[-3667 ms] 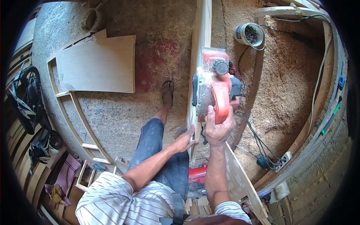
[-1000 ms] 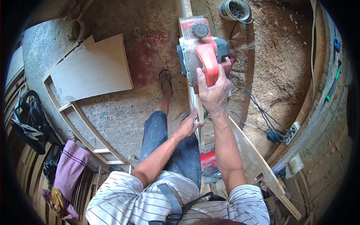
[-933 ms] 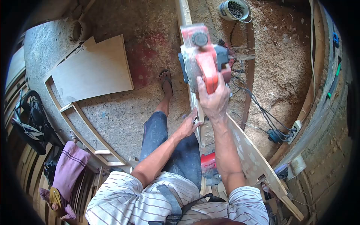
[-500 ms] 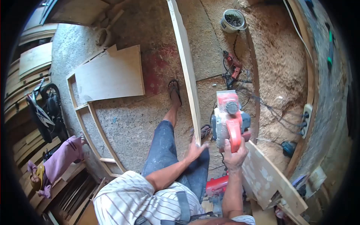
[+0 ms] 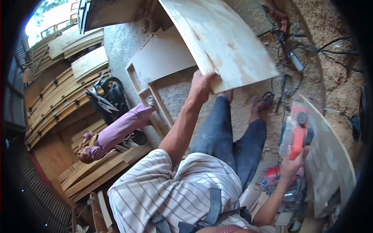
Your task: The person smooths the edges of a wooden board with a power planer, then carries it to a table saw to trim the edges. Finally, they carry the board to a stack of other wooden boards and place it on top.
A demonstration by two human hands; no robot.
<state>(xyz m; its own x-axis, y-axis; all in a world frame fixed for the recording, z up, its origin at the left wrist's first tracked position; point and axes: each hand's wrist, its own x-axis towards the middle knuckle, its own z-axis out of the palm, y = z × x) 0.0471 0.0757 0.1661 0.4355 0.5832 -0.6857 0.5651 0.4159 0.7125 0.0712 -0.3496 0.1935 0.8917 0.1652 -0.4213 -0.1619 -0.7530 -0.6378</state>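
Observation:
My left hand (image 5: pixel 203 86) grips the near corner of a large pale plywood board (image 5: pixel 221 39), which is lifted and tilted so its broad face shows. My right hand (image 5: pixel 292 166) is low at the right, closed around the handle of a red and grey electric planer (image 5: pixel 296 133). The planer rests against or just above another pale board (image 5: pixel 330 159) at the right edge. My legs in dark trousers stand between the two boards.
Sawdust covers the floor at the right, with tangled cables (image 5: pixel 295 58) and a power strip. A second red tool (image 5: pixel 274 175) lies by my right leg. A wooden frame (image 5: pixel 155 97), a fan (image 5: pixel 107 95), purple cloth (image 5: pixel 116 132) and stacked planks (image 5: pixel 58 101) are at the left.
The planer came off the board's edge and dropped to my lower right. My left hand raised the board and turned it from edge-on to face-on. My view swung left.

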